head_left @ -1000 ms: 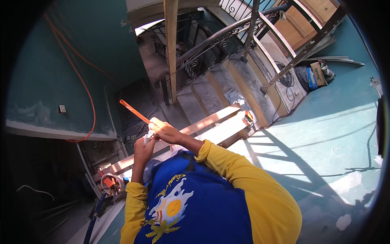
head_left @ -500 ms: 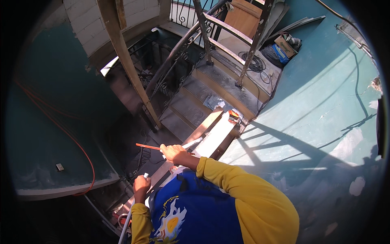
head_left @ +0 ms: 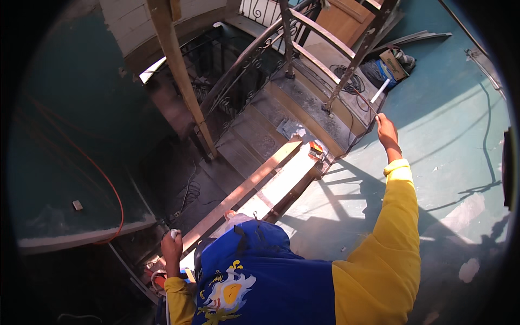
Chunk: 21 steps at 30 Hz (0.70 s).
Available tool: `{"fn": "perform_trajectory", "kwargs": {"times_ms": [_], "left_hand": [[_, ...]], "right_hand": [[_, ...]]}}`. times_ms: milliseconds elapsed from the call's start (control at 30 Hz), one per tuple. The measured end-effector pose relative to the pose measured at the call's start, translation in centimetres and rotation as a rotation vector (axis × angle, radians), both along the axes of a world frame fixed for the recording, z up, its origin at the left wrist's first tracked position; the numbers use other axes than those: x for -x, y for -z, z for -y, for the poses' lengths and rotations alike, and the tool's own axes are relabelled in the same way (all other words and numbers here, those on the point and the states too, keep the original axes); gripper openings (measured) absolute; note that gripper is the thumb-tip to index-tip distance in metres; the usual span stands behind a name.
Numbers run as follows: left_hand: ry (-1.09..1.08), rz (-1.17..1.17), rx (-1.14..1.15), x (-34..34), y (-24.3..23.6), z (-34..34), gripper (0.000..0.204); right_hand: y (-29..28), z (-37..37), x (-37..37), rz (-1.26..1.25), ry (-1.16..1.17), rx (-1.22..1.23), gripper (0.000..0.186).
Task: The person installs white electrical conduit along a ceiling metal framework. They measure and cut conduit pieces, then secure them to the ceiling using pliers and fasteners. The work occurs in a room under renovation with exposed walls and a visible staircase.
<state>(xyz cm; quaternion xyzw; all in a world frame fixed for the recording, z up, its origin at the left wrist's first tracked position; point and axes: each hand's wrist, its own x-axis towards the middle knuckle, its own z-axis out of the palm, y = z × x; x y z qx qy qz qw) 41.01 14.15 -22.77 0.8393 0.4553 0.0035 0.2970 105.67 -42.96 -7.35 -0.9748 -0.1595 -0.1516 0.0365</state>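
Observation:
My right hand (head_left: 387,131) is stretched out to the right, closed on one end of a thin orange-red strip (head_left: 364,101). A short piece of white pipe (head_left: 380,91) shows just beyond its fingers, with a small gap between. Whether that piece is in the air or lying on something I cannot tell. At lower left, my left hand (head_left: 172,250) is closed around the top of a white pipe (head_left: 173,233). Most of that pipe is hidden behind the hand and sleeve.
A wooden board (head_left: 254,179) runs beside a sunlit white plank (head_left: 287,181), where a small orange-and-black item (head_left: 316,150) lies. Stairs (head_left: 303,111) and an iron railing (head_left: 238,67) lie ahead. A wooden post (head_left: 181,76) slants at left; bags and a box (head_left: 392,65) sit far right.
My right hand has swung from the middle out to the far right with the orange-red strip. The short white pipe is now beyond its fingers. My left hand has moved down and left.

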Motion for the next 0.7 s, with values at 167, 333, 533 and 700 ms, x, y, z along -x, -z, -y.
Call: {"fn": "perform_trajectory", "kwargs": {"times_ms": [167, 333, 533, 700], "left_hand": [[-0.014, 0.398, 0.01, -5.1, -4.5, 0.0, 0.04], [-0.015, 0.758, 0.031, -4.8, -7.3, 0.7, 0.049], [-0.135, 1.138, -0.227, -5.0, -9.0, 1.5, 0.032], [-0.707, 1.373, -0.182, -0.5, -5.8, 2.9, 0.031]], "right_hand": [[11.5, -5.1, 12.7, -0.538, 0.058, -0.435, 0.029], [23.4, -16.5, 22.8, -0.801, -0.39, -0.382, 0.025], [23.4, -29.2, 31.8, -1.135, -0.575, -0.41, 0.022], [21.4, -38.2, 32.4, -1.319, -0.719, -0.246, 0.034]]}}
